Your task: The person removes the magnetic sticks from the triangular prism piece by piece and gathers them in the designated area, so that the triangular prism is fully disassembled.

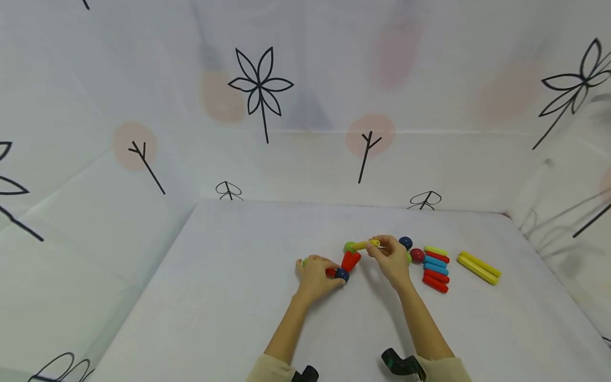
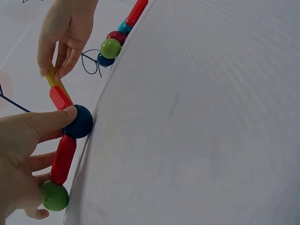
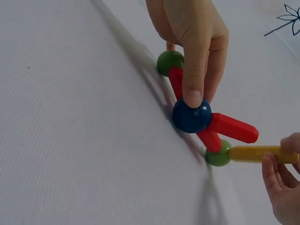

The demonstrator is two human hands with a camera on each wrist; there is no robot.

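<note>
Right hand: thumb and fingers closed in a pinch on a yellow stick, far end against a green ball.
Stick lies left of the right fingertips, long axis running roughly side to side in the head view, in line with the ball; right hand the nearer. Left hand curled, thumb on the blue ball, from which red sticks branch. Further right: dark red ball, row of short sticks, two long yellow sticks.
</note>
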